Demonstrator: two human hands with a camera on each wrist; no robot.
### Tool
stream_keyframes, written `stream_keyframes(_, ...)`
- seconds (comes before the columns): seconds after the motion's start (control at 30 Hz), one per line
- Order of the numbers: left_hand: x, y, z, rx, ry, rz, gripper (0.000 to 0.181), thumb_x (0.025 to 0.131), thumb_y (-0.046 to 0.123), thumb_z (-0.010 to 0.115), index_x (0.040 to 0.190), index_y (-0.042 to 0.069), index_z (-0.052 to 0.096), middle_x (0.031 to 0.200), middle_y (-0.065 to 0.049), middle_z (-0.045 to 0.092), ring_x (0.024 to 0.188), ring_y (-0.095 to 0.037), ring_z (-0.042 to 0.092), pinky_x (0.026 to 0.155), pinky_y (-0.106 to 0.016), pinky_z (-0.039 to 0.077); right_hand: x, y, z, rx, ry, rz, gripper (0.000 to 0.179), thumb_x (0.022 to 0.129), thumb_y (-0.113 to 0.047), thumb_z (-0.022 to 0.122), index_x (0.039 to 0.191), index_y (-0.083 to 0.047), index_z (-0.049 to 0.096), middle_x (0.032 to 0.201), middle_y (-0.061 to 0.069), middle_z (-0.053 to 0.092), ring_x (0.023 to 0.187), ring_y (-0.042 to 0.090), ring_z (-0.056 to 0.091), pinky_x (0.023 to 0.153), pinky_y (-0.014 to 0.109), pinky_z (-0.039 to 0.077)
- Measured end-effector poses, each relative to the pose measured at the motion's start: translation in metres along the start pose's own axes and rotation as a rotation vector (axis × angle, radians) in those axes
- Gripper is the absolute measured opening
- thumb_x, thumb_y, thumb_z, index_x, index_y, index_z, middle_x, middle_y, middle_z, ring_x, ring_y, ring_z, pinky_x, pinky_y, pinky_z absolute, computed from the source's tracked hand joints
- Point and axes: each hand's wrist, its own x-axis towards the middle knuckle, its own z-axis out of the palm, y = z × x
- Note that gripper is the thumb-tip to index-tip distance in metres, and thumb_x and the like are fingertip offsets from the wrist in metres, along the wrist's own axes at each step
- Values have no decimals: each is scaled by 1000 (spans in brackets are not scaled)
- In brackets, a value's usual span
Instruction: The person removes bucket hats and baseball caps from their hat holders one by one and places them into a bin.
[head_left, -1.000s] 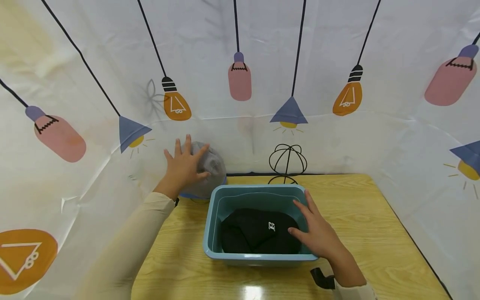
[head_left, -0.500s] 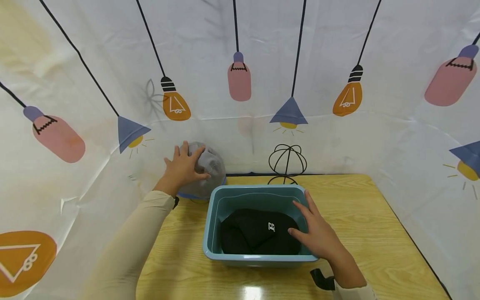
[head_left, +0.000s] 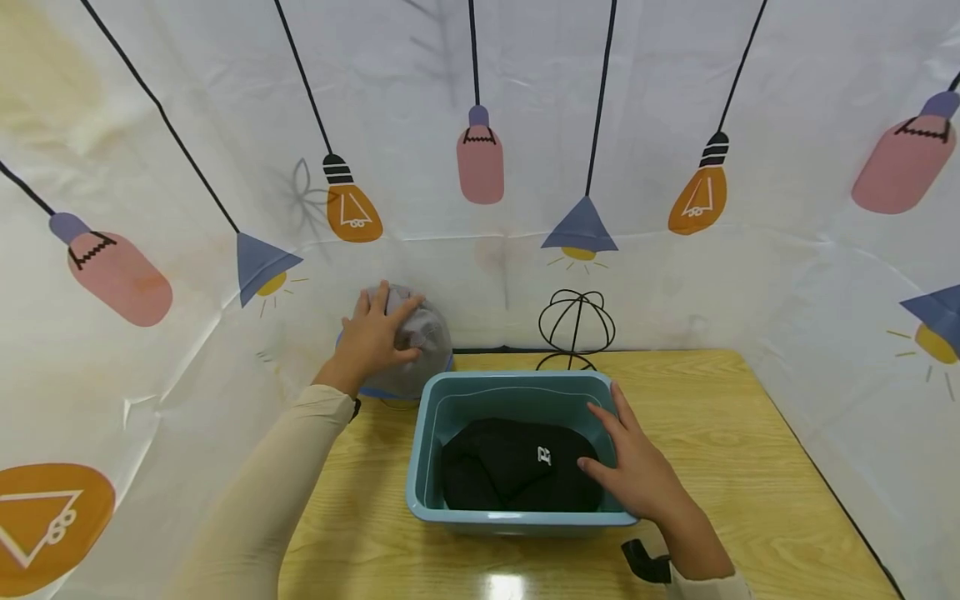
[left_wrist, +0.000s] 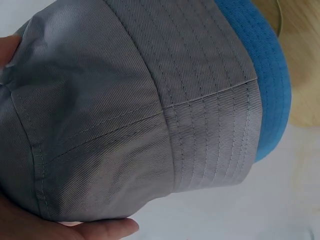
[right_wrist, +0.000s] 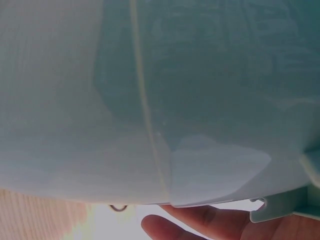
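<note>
Here's your left hand point(head_left: 372, 342) on the gray hat point(head_left: 427, 350) at the back left of the bench point(head_left: 750, 467), just beyond the bin's left corner. Your fingers are spread across the rounded crown, and the left wrist view has cloth filling the space between them; that wide reach probably spreads the pressure over soft fabric. The brim points down toward the bench, stitched in close rows that likely give it stiffness, with a blue edge point(left_wrist: 274, 80) peeking past it. A bit of wire shows below, so a stand may be what props the hat up.

Over to your right hand point(head_left: 637, 475), at the right rim of the blue bin point(head_left: 517, 523)! Fingers apart there, thumb reaching in over the opening; whether they press on the rim, you can't tell from here. The spot would suit steadying the bin. Inside lies what looks like a black hat point(head_left: 502, 467), folded low, the walls keeping it contained. Now the lettering: one white mark point(head_left: 543, 456) on it, sideways to you, perhaps an R, too small to be sure. No brand name reads anywhere. Behind the bin rises a black wire stand point(head_left: 577, 325), its domed top bare, a shape that would suit a hat's crown.
</note>
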Motion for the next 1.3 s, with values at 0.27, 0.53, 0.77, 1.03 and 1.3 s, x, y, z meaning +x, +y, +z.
stream_keyframes(0.27,0,-1,2,26,32,41,83,88,50,78,159,33,38,171,-11,25,146,-57,29,88,-89,37,0,-1,-1,-6,6,2,81,94,-37,76,163,-21,35,175,-2,-13,149,48,36,91,63,54)
stream_keyframes(0.53,2,2,1,19,16,11,75,92,46,75,154,16,45,170,-7,31,148,-58,28,93,-86,38,1,-1,-1,-6,9,2,80,95,-36,74,163,-20,34,175,-2,-13,150,49,34,89,64,54)
stream_keyframes(0.77,-1,1,2,-5,71,34,61,97,39,70,148,12,51,167,-8,37,143,-50,38,92,-81,44,0,0,1,-1,2,8,82,94,-37,76,163,-19,35,174,-3,-14,151,48,33,92,66,52)
stream_keyframes(1.03,0,0,4,-35,185,72,33,106,29,59,134,12,61,159,-10,49,133,-46,50,90,-69,52,-1,-1,-1,-8,11,5,81,95,-40,75,162,-19,35,175,-2,-12,150,49,33,93,67,52)
stream_keyframes(1.3,2,0,-3,-100,234,51,24,109,21,52,126,8,64,155,-15,53,138,-43,51,113,-58,43,-1,-1,0,-1,5,14,82,93,-40,76,162,-19,35,175,-3,-14,152,48,30,96,68,50)
